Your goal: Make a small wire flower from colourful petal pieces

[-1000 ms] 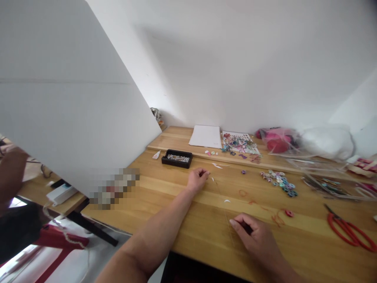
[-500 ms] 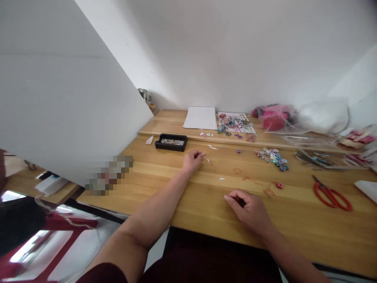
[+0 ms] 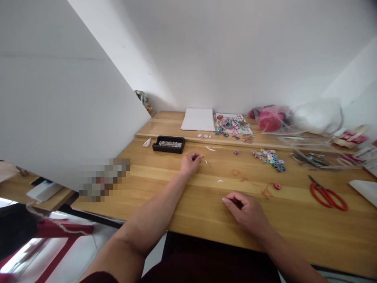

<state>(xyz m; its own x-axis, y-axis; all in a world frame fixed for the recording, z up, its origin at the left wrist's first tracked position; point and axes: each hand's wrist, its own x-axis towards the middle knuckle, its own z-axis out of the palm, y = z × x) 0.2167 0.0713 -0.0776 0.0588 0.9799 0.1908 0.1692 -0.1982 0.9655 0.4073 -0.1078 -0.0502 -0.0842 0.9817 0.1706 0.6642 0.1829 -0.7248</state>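
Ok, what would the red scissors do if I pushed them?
The scissors lie flat on the table, so they'd probably slide or spin, not roll. Their dark blades look narrow and pointed, so they might poke you.

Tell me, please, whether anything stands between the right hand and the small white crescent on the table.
Only a fine strand at the fingers shows near that gap; nothing else visible stands between the right hand and the white crescent, which lies just beyond.

Pale grey-white wall [image 3: 235,51] – wooden desk [image 3: 200,214] below
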